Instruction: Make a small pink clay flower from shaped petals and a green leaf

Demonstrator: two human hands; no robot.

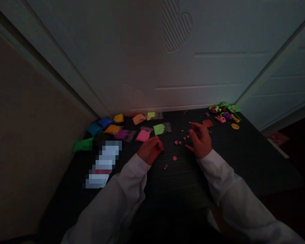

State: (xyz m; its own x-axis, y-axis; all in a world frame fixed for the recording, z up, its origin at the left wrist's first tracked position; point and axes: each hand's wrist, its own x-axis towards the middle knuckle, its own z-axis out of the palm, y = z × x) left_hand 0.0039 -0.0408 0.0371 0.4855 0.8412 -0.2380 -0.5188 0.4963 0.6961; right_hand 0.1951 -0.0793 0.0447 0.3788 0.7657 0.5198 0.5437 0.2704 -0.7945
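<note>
My left hand point(150, 150) is closed above the dark table, thumb and fingertips pressed together; whatever lies between them is too small and dim to make out. To its right, my right hand point(202, 139) has its thumb and index finger apart, with nothing visible between them. Beneath the right hand, a pointed pink piece point(189, 147) lies partly covered. Small pink balls point(178, 142) sit between the hands. Nearer to me are a flat pink disc point(174, 158) and tiny pink strips point(165, 166).
Colored clay packets, such as a pink one point(143, 135) and a light green one point(159, 128), line the table's point(173, 189) left and back. A blurred bright screen point(104, 166) lies left. Shaped clay pieces point(227, 117) stand back right, before a white panel point(142, 51).
</note>
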